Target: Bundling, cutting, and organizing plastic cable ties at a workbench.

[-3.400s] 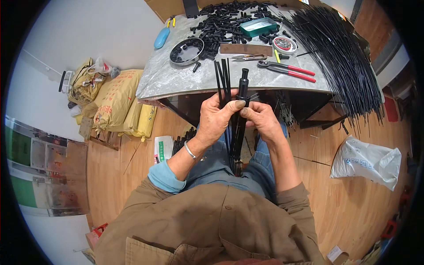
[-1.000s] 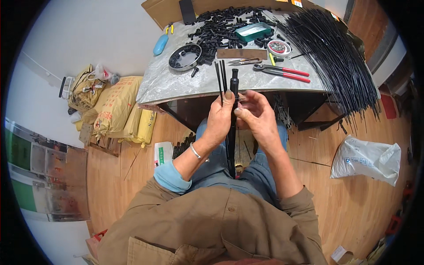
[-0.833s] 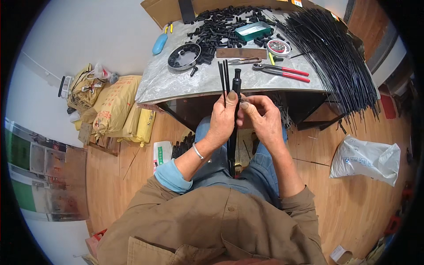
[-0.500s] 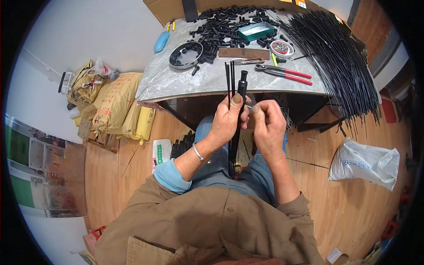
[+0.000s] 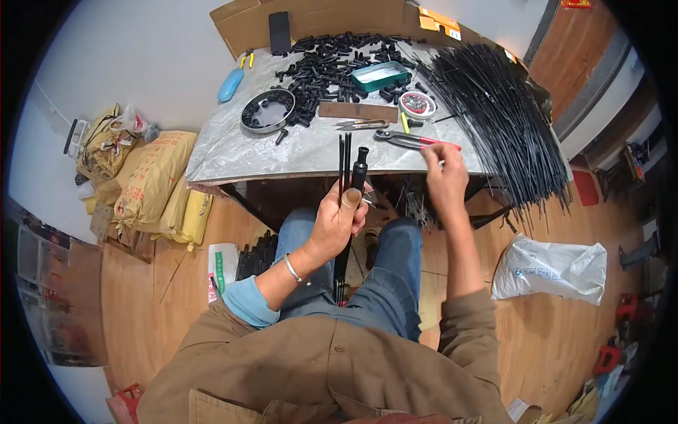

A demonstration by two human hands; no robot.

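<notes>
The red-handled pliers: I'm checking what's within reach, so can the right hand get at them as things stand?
Probably yes: the right hand is raised open at the table's near edge, just short of the red-handled pliers, with nothing between them.

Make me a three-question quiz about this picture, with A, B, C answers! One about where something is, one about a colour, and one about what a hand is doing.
1. Where does the round black tray sit?
A. on the table
B. on the floor
C. on the sacks

2. What colour are the pliers' handles?
A. blue
B. red
C. yellow

3. What is the left hand doing?
A. resting flat on the table
B. hanging empty
C. gripping a bundle of black rods

Answers: 1 A, it lies on the grey table. 2 B, they show red near the right hand. 3 C, its fingers wrap round the rods.
</notes>
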